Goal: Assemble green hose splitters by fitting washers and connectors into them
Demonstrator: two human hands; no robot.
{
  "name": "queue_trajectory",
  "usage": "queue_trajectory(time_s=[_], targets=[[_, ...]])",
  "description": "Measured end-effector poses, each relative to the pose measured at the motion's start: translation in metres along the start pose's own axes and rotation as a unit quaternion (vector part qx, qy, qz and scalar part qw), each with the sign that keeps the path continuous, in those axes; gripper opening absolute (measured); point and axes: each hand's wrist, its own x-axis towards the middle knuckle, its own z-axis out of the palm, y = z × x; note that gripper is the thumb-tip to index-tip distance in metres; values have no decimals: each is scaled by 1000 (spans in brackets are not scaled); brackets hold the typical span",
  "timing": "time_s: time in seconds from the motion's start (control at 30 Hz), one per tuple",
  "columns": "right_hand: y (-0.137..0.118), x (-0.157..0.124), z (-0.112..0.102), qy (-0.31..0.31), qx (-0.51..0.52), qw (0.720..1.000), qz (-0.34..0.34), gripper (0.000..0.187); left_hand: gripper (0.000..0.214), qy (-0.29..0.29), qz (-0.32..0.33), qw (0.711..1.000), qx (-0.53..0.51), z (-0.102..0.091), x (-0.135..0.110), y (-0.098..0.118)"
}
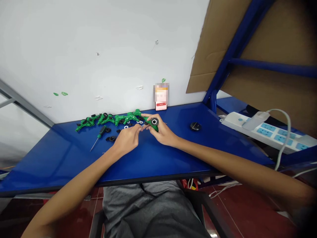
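My right hand (162,132) is closed around a green plastic fitting (154,123) with a black ring and white centre facing up. My left hand (127,138) sits just left of it, its fingers pinched together and reaching to the fitting; what they hold is too small to see. Both hands rest over the blue table (74,165) near its back edge. Behind them lies a row of green fittings (109,118). Small black and white rings (126,126) are scattered beside my left hand.
A green-handled screwdriver (98,135) lies left of my left hand. A black round part (195,126) sits to the right. A small red and white box (161,97) stands against the wall. A white power strip (267,131) and blue shelf frame (230,53) are at right.
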Motion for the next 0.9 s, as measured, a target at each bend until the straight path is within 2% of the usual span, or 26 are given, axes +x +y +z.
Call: queue_trajectory(time_s=[0.03, 0.07, 0.13, 0.2, 0.23, 0.27, 0.3, 0.37, 0.43, 0.47, 0.57, 0.67, 0.7, 0.77, 0.9], targets=[[0, 1, -2, 2, -20, 1000, -9, 27, 29, -17, -18, 995, -97, -1, 2, -1], [0, 2, -4, 2, -45, 999, -22, 29, 32, -42, -40, 977, -205, -2, 4, -2], [-3, 5, -9, -7, -94, 994, -52, 34, 37, -102, -91, 909, -394, -5, 7, -3], [-6, 6, -15, -36, -122, 990, -68, 39, 40, -144, -124, 846, -498, -8, 7, -2], [-9, 6, -16, -41, -123, 989, -74, 40, 41, -153, -129, 832, -517, -9, 7, -1], [-11, 5, -18, -44, -123, 988, -78, 41, 43, -154, -126, 832, -517, -9, 6, 0], [-13, 4, -18, -45, -120, 988, -81, 42, 45, -146, -115, 846, -499, -9, 5, 1], [-16, 1, -17, -50, -116, 989, -82, 45, 46, -95, -71, 906, -405, -8, 3, 2], [-18, -1, -15, -59, -114, 989, -73, 46, 42, -22, -9, 968, -250, -5, 0, 0], [-18, -2, -14, -61, -114, 989, -68, 46, 40, 8, 22, 986, -166, -4, -2, -1], [-19, -3, -12, -54, -106, 990, -70, 43, 36, 32, 75, 995, 51, 1, -8, -5], [-18, -2, -10, -46, -83, 993, -67, 39, 40, 24, 61, 984, 167, 4, -11, -4], [-17, -1, -10, -43, -76, 994, -63, 38, 40, 32, 57, 984, 166, 4, -10, -4], [-14, 1, -9, -41, -63, 995, -59, 36, 36, 49, 51, 993, 99, 3, -5, -2], [-9, 2, -8, -52, -54, 995, -60, 36, 44, -6, 26, 996, -82, -2, 4, -3]])
